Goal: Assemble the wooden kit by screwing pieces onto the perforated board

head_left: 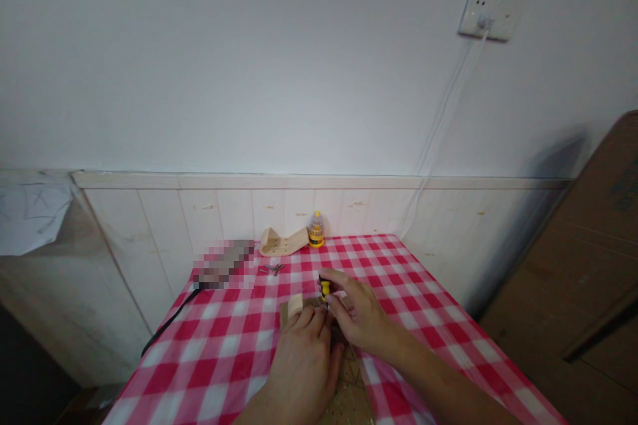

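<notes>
My right hand (pixel 363 315) grips a small yellow-and-black screwdriver (pixel 325 287) from above, holding it upright with its tip pointing down. Beside it my left hand (pixel 306 355) bears down with its fingers close together on a pale wooden piece (pixel 295 305), most of which it covers. Beneath both hands lies a brown board (pixel 351 388) with marks on its surface. The spot where the screwdriver's tip meets the work is hidden by my fingers.
A red-and-white checked cloth (pixel 234 345) covers the table. Several small metal pieces (pixel 272 269) lie beyond my hands. Farther back are a bent wooden part (pixel 283 244) and a yellow-capped clear container (pixel 316 231). A blurred-out object (pixel 226 265) with a black strap rests left; brown cardboard (pixel 573 265) leans right.
</notes>
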{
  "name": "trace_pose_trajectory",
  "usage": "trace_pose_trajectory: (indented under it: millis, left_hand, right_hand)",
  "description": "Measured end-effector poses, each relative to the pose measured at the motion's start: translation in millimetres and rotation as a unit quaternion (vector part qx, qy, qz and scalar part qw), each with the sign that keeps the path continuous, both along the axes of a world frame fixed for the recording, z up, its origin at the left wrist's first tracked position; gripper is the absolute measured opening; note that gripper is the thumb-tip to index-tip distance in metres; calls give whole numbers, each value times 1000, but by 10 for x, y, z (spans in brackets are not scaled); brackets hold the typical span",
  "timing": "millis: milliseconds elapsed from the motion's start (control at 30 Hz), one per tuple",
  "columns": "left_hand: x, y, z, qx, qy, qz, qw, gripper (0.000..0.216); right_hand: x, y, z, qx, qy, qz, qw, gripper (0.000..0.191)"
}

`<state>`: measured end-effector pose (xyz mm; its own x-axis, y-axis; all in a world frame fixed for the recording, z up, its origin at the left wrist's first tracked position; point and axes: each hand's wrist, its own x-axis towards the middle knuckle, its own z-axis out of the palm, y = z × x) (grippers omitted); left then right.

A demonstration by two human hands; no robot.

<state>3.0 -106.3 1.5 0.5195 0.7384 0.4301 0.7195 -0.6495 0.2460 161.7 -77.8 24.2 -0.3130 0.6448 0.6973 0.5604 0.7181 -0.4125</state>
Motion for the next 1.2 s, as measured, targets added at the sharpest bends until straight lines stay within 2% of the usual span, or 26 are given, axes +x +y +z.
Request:
trace_pose_trajectory:
  millis: [200,400,700,1200]
  left_hand:
    - [0,-8,-8,-18,16,7,1000,40]
    - [-1,-13,-12,-10,22,10,1000,39]
    - [-5,-29,23,-12,19,7,1000,39]
    - [-3,-21,17,-13,20,6,1000,40]
  right_hand:
    - [20,75,-29,-17,41,14,999,51]
    - [25,67,-12,-6,33,7,999,50]
    - [23,77,-17,-29,42,2,999,51]
    - [19,39,12,11,31,-10,999,50]
